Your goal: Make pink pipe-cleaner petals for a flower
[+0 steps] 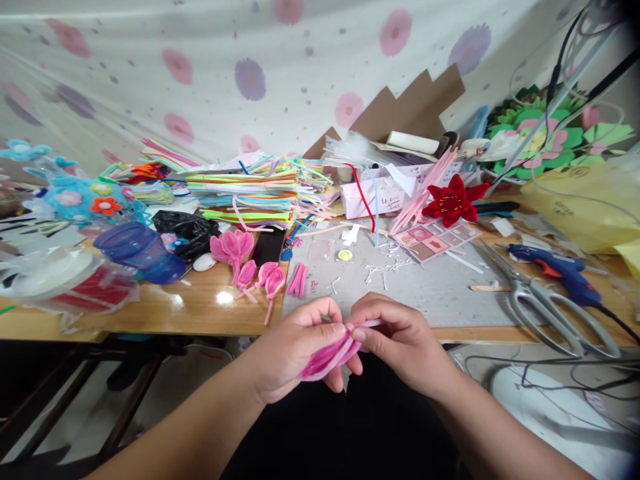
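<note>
Just in front of the table edge, my left hand (305,343) is closed around a pink pipe-cleaner petal (327,357) made of looped strands in darker and paler pink. My right hand (400,333) pinches the petal's gathered end, where a pale pink stem sticks out between thumb and fingers. Similar pink pipe-cleaner petals (234,250) lie on the table beyond my left hand. Close by is a small bundle of short pink pipe-cleaner pieces (297,281). The inner side of the held petal is partly covered by my fingers.
Large scissors (545,307) and a blue glue gun (557,267) lie at right. A grey cutting mat (440,300) bears white scraps. Stacked colourful pipe cleaners (245,193) stand behind, with a red flower (455,200), a blue cup (143,253) and a phone (269,247).
</note>
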`<state>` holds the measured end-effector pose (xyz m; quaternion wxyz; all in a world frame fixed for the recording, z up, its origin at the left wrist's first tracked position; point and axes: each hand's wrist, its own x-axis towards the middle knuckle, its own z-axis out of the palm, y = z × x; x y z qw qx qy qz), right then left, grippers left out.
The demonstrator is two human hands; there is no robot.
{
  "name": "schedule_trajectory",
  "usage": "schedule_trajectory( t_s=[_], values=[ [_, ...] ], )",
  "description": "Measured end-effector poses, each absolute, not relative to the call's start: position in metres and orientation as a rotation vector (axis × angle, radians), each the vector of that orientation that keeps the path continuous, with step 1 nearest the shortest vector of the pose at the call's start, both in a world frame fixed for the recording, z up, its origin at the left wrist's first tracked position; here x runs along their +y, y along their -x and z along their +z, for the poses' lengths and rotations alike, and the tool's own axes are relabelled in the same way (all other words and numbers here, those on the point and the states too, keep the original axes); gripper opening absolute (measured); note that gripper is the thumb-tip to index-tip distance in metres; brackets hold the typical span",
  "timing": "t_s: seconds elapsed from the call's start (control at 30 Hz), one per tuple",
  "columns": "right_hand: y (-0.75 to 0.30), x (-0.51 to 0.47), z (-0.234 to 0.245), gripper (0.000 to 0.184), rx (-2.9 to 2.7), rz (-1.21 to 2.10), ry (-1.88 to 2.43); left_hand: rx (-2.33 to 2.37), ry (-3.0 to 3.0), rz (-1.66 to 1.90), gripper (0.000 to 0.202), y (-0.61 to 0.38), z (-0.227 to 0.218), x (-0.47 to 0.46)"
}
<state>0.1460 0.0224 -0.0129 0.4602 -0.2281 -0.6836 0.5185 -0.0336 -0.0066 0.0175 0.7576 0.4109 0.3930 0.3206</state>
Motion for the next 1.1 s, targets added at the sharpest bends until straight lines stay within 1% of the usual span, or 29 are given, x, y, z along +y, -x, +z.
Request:
schedule_trajectory(
  t_s=[0.2,0.33,0.47,0.53,0.7,0.77,0.9,1.1],
  values=[
    [-0.155,0.026,-0.012,0.025,-1.819,1.215,0.454,0.957,-0.954,0.756,0.019,0.031,0.021,-0.006],
    [-0.159,0.032,-0.01,0.027,-1.947,1.083,0.396,0.95,-0.921,0.735,0.017,0.03,0.02,-0.006],
    [-0.164,0.039,-0.005,0.023,-2.094,0.985,0.301,0.919,-0.896,0.697,0.017,0.031,0.017,-0.004],
    [-0.167,0.042,0.0,0.022,-2.197,0.867,0.267,0.916,-0.883,0.686,0.017,0.032,0.016,-0.004],
    [-0.17,0.048,0.013,0.026,-2.462,0.396,0.244,0.939,-0.854,0.673,0.019,0.032,0.015,-0.002],
    [-0.17,0.05,0.016,0.024,-2.518,0.307,0.21,0.927,-0.844,0.671,0.021,0.032,0.014,-0.001],
    [-0.169,0.053,0.018,0.024,-2.537,0.323,0.169,0.926,-0.831,0.684,0.021,0.032,0.011,0.0],
    [-0.169,0.054,0.017,0.025,-2.52,0.484,0.127,0.913,-0.852,0.716,0.021,0.032,0.011,0.0]
  ],
)
